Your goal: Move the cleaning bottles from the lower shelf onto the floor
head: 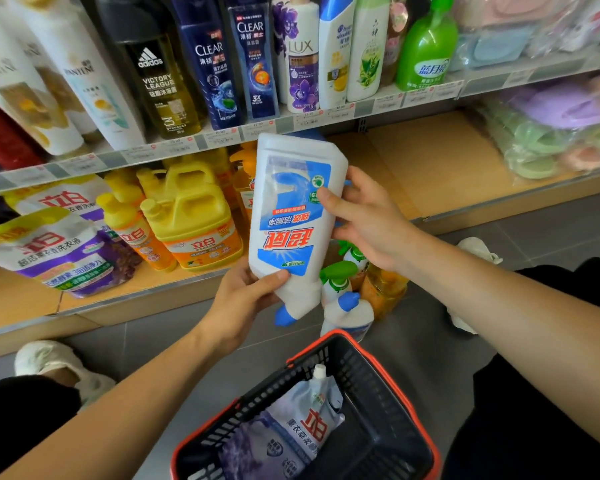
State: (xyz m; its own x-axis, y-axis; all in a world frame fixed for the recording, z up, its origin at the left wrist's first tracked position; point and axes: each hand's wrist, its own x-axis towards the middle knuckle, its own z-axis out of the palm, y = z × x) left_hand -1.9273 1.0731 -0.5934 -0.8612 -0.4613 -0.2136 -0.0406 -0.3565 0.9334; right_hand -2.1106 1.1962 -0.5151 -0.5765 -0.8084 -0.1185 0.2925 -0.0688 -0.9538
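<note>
A white cleaning bottle [291, 220] with a blue label and blue cap hangs upside down in front of the lower shelf [447, 168]. My left hand [243, 299] grips it near the neck. My right hand [364, 220] holds its side higher up. On the floor below stand a white bottle with a blue cap [347, 317], green-topped spray bottles [340, 275] and an orange bottle [383, 289]. Yellow detergent jugs [191, 216] and purple refill bags [59, 251] stay on the lower shelf at the left.
A black basket with a red rim [420, 417] sits on the grey floor in front of me, holding a refill pouch [305, 420]. Shampoo bottles [253, 57] fill the upper shelf. Packaged sponges [551, 133] lie at the right. My knees and white shoes flank the basket.
</note>
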